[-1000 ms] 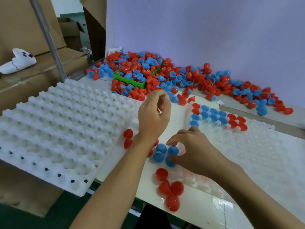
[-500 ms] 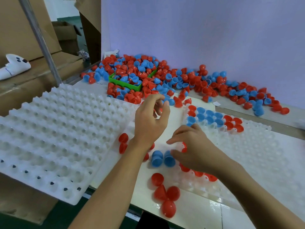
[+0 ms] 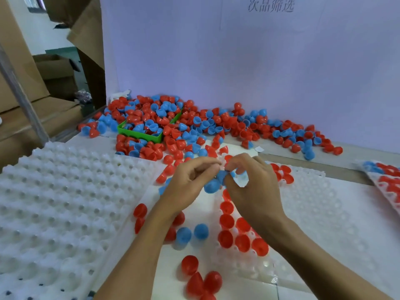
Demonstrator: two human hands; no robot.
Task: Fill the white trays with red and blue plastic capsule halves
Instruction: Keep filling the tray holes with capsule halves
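My left hand (image 3: 190,185) and my right hand (image 3: 251,187) meet above the gap between two white trays, fingers curled round blue capsule halves (image 3: 213,184). The right tray (image 3: 313,204) carries several red halves (image 3: 236,234) near its front left corner and a few red ones (image 3: 283,173) at its far edge. The left tray (image 3: 58,200) has bare sockets. Loose red halves (image 3: 201,278) and two blue halves (image 3: 192,232) lie on the table between the trays. A big heap of red and blue halves (image 3: 194,124) fills the back.
A green bin (image 3: 140,134) sits buried in the heap at the back left. A purple wall panel stands behind it. Another filled tray (image 3: 385,178) pokes in at the right edge. Cardboard boxes (image 3: 19,83) and a metal pole stand at the left.
My right hand rose from the tray's front left corner, uncovering red halves there, and joined my left hand. Both hands now hold blue halves. The camera tilted up.
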